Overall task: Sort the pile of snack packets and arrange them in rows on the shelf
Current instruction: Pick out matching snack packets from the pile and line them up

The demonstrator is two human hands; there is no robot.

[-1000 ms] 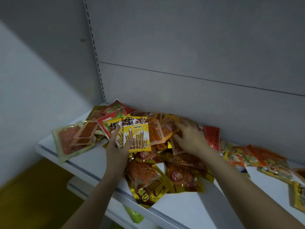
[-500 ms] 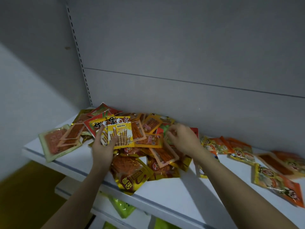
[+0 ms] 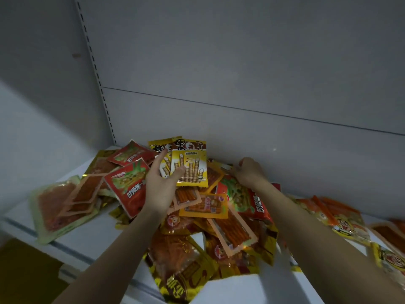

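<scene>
two flat yellow foil packets printed with wafer rolls point(image 3: 189, 165) are held up by the left hand point(image 3: 161, 187), fanned slightly, one half behind the other. they are pinched between the thumb, laid across the front of the nearer packet, and the fingers point(image 3: 158, 159), which are pressed against the back and left edge. the pair is lifted clear above the heap of mixed snack packets point(image 3: 210, 218) on the white metal shelf point(image 3: 74, 240), close to the grey back panel point(image 3: 241, 62).

just left of those fingers, two red packets with green vegetable print point(image 3: 129, 183) are seen lying overlapped on the heap. further left, a large clear packet with a pale green border point(image 3: 54, 207) is spread near the shelf's front edge, with small orange-framed packets point(image 3: 84, 194) stacked on top of it.

the right hand point(image 3: 248, 173) is sunk into the far side of the heap by the back panel; its fingers are curled downward among the packets, but what is gripped, if anything, cannot be told. below its wrist another red vegetable-print packet point(image 3: 247, 200) is uncovered, and below the left wrist, clear orange-edged packets of red sticks point(image 3: 230, 233) and gold foil packets point(image 3: 182, 273) are piled toward the front edge. to the right of the right forearm, yellow and orange cartoon-face packets point(image 3: 344, 224) are scattered singly along the shelf.
</scene>
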